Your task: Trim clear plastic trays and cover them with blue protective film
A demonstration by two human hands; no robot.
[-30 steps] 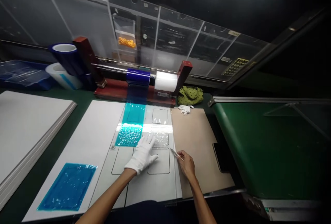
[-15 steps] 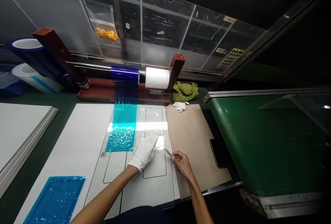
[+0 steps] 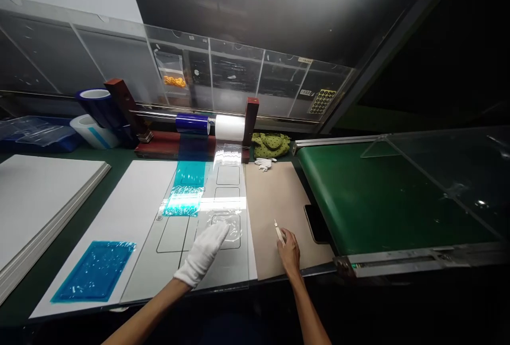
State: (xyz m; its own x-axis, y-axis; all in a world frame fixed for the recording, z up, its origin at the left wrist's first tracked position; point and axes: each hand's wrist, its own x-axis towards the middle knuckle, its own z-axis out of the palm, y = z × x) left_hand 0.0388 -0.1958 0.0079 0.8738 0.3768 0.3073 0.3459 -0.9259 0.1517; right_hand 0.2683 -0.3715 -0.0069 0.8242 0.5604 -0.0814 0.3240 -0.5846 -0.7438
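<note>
My left hand (image 3: pixel 202 253), in a white glove, lies flat with fingers stretched on a clear film piece (image 3: pixel 225 226) that covers a marked rectangle of the grey template sheet (image 3: pixel 175 265). My right hand (image 3: pixel 289 252), bare, pinches a small knife (image 3: pixel 278 231) and rests on the brown board (image 3: pixel 274 212). Beyond my left hand, a teal film strip (image 3: pixel 186 191) runs from the blue roll (image 3: pixel 193 123) on the red dispenser stand (image 3: pixel 167 146). A white roll (image 3: pixel 230 127) sits beside the blue one.
A cut blue film piece (image 3: pixel 94 270) lies on a white sheet (image 3: pixel 127 196). Stacked white boards (image 3: pixel 35 201) are at left, spare tape rolls (image 3: pixel 95 114) behind. A phone (image 3: pixel 316 223) lies by the green conveyor (image 3: pixel 378 196). A green pouch (image 3: pixel 271 145) and spare glove (image 3: pixel 263 163) sit at the back.
My left hand slid toward me along the template with the clear film under it. My right hand moved right, off the template onto the brown board, knife still in it. The camera pulled back.
</note>
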